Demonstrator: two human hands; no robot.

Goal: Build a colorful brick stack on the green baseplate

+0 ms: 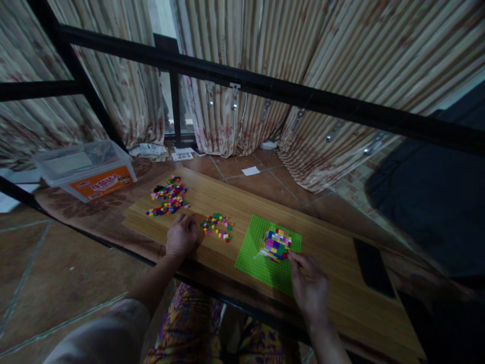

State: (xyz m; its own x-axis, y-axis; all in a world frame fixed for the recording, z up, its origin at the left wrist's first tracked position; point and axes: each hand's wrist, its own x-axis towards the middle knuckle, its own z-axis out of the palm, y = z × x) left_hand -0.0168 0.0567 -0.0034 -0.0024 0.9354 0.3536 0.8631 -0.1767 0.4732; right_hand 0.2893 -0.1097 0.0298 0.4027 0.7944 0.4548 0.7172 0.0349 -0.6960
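On the wooden board, a green studded baseplate [252,253] carries a multicoloured build of small toy bricks [276,244]. My right hand [310,285] is at the build's right edge, thumb and forefinger pinched together. Whatever sits between those fingertips is too small to make out. My left hand [182,235] rests on the board with its fingers curled, so what they hold, if anything, is hidden. Just right of it lies a small scatter of loose bricks [217,226]. Beyond it, farther to the left, is a larger heap of loose bricks [169,197].
A clear plastic tub [87,167] with an orange label stands at the far left. A dark phone-like slab [374,267] lies on the right of the wooden board [333,242]. A black metal bar [257,83] crosses in front of striped curtains [242,40].
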